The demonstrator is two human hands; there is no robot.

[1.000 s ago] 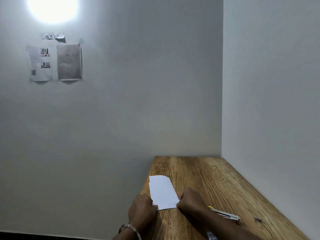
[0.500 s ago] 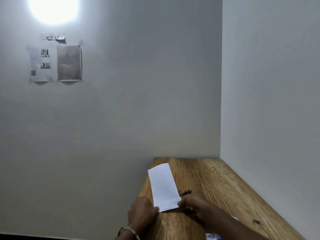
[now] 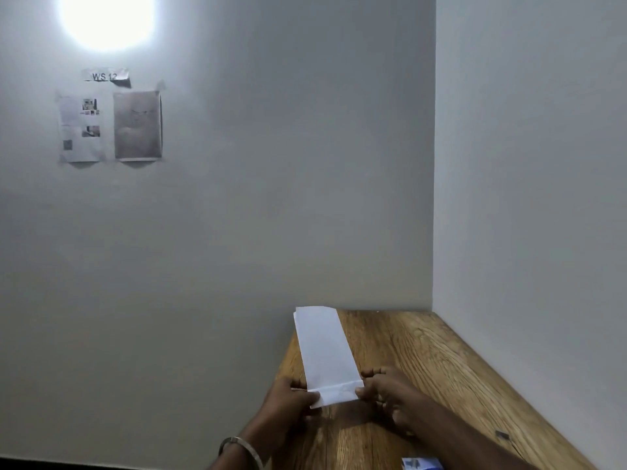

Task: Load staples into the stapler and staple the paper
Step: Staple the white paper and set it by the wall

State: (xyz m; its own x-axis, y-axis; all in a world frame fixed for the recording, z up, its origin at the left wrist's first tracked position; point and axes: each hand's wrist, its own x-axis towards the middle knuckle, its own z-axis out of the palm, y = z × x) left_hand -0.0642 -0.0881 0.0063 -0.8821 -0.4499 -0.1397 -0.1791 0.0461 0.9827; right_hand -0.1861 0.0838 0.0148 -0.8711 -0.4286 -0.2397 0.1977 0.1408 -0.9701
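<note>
Both hands, left [image 3: 291, 400] and right [image 3: 383, 390], pinch the paper [image 3: 325, 354]; align edges squarely before stapling.

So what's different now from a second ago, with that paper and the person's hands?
The folded paper has been opened out: a second ago it lay short, now it stretches long toward the wall. Both hands stayed at its near end, the left hand and right hand each pinching a corner. The white and yellow tool seen earlier beside the right arm is out of sight. The wooden table is unchanged.

A wooden table [image 3: 424, 361] carries folded white paper [image 3: 324, 351] and a blue-white packet [image 3: 420, 464].
</note>
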